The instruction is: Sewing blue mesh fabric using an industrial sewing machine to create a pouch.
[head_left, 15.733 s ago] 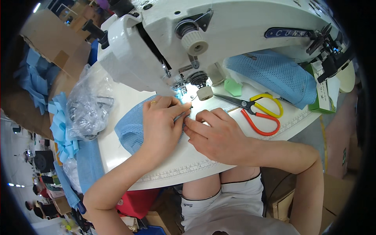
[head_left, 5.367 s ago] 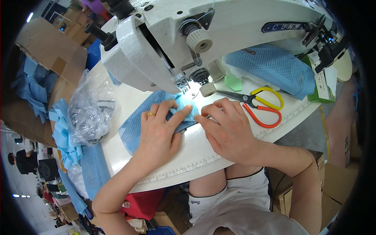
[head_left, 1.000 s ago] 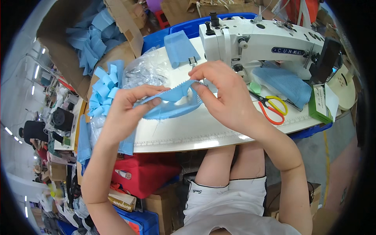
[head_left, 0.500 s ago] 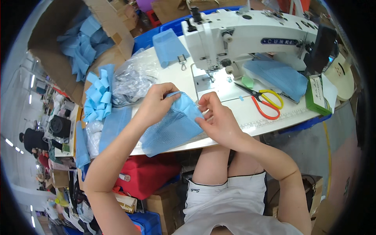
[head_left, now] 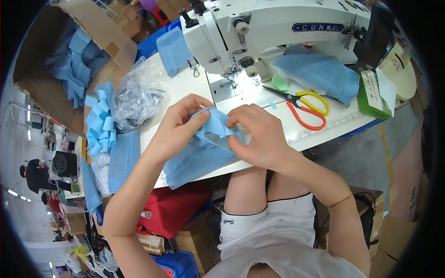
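Between my hands is a piece of light blue mesh fabric (head_left: 197,160) with a smooth blue fabric strip (head_left: 214,124) along its upper edge. My left hand (head_left: 178,125) pinches the upper left of the piece, thumb pressed on the cloth. At the strip's right end, my right hand (head_left: 257,134) grips the edge between thumb and fingers. The lower part of the mesh hangs over the table's front edge. Beyond my hands stands a white sewing machine (head_left: 273,30), its needle area lit. Scissors (head_left: 303,106) with red and yellow handles lie right of my right hand.
A clear plastic bag (head_left: 139,95) and a pile of blue fabric strips (head_left: 100,121) lie at the left. Behind them, a cardboard box (head_left: 34,78) holds blue cloth pieces. More blue mesh (head_left: 320,74) rests under the machine arm, near a green box (head_left: 371,99). A metal clip (head_left: 193,66) lies left of the needle.
The view has shifted, so the machine sits higher and further left. My right fingers have closed on the strip's edge, and the strip now looks more folded up between my hands.
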{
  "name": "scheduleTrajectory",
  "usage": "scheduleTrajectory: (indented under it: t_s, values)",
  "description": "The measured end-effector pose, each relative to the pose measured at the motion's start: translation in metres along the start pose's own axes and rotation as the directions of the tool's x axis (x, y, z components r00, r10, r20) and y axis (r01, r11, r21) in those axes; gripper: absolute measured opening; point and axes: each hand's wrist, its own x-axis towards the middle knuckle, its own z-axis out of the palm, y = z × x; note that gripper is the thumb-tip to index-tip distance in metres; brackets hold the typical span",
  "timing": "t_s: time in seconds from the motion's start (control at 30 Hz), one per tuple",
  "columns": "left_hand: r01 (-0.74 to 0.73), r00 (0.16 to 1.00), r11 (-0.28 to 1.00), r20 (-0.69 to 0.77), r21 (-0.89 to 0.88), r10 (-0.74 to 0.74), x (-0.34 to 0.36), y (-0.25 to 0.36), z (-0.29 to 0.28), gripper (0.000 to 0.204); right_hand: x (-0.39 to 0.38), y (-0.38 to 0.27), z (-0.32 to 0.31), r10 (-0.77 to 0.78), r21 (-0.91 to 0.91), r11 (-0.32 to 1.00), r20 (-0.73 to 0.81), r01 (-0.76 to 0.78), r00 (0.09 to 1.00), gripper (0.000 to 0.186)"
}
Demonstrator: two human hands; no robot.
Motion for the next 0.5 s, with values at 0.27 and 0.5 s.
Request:
scheduleTrajectory:
  t_s: [0.27, 0.5]
  values:
    - [-0.238, 0.971, 0.874, 0.119, 0.423, 0.206, -0.018, 0.034, 0.005, 0.054, -0.001, -0.001, 0.002, 0.117, 0.094, 0.989, 0.005, -0.117, 0.993, 0.01]
    - [-0.222, 0.963, 0.788, 0.004, 0.575, 0.269, -0.015, 0.027, 0.016, 0.031, 0.004, -0.008, 0.005, 0.105, 0.209, 0.973, -0.024, -0.098, 0.994, 0.01]
